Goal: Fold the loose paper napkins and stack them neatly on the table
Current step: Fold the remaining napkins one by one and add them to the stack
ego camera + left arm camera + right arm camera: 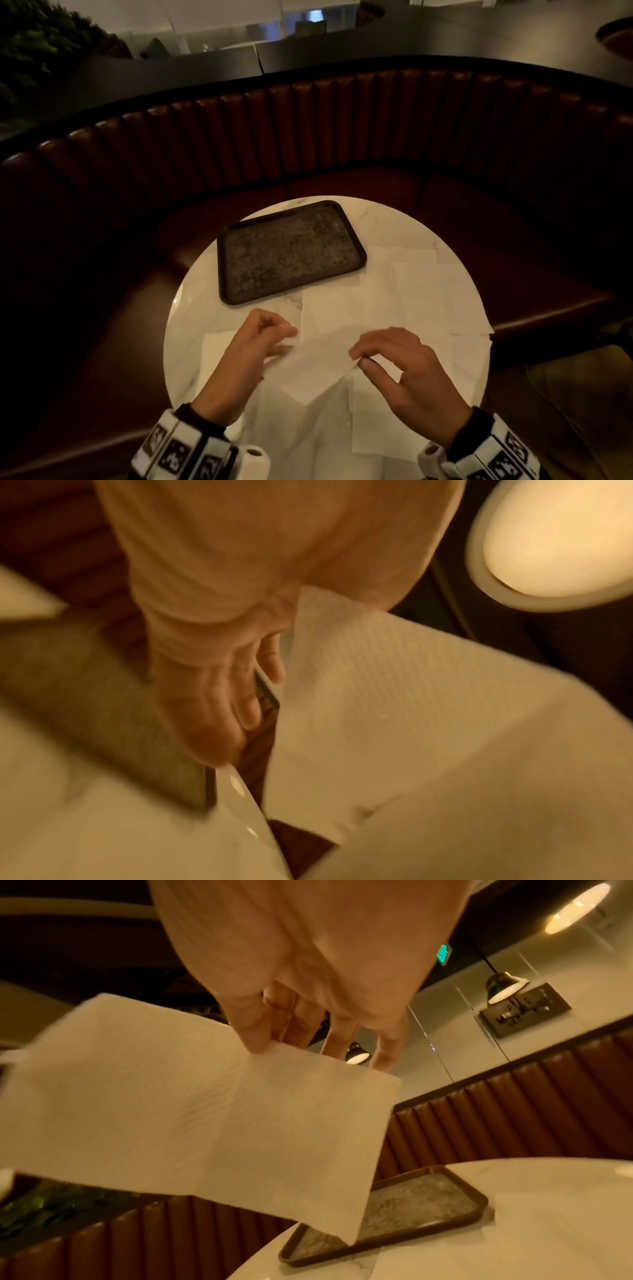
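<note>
A white paper napkin [318,370] hangs in the air above the near part of the round marble table [191,298], held between both hands. My left hand [270,334] pinches its left corner; my right hand [359,358] pinches its right edge. From the right wrist the napkin [192,1118] spreads wide, with my thumb and fingers [255,1039] closed on its top edge. The left wrist view shows the same sheet [394,712] beside my curled fingers [246,712]. Several loose napkins [411,294] lie flat and overlapping on the table's right and near side.
A dark rectangular tray [291,253] with nothing in it sits at the far left of the table; it also appears as the tray [411,1202] under the raised sheet. A curved brown leather bench [308,137] wraps around the table.
</note>
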A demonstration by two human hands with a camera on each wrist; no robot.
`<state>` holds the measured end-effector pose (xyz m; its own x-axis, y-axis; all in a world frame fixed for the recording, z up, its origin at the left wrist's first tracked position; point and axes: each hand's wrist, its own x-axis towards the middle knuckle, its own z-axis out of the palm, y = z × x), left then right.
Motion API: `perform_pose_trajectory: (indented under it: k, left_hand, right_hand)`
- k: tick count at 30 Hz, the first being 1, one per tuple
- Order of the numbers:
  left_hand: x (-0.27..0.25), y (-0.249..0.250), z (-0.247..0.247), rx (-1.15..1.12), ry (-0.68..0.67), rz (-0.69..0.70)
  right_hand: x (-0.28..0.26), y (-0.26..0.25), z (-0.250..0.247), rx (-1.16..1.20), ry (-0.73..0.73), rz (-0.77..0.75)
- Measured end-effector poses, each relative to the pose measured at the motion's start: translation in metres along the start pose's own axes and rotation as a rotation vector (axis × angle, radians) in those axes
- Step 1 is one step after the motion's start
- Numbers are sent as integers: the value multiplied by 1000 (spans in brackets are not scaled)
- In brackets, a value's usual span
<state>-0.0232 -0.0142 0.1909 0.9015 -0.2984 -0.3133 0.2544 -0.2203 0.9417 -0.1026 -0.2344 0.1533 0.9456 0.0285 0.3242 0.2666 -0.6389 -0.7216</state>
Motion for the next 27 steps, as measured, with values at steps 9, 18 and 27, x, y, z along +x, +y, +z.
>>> perform_pose_trajectory:
  k: [9,18,27]
  left_hand:
    - [-35,24,10,510,-223,375]
    - [-32,21,12,451,-86,430]
    - [-6,6,20,500,21,401]
  right_hand:
    - [1,-6,-7,125,-90,244]
    - [-2,-3,-9,157,-108,398]
    - [-1,-4,-14,149,-120,433]
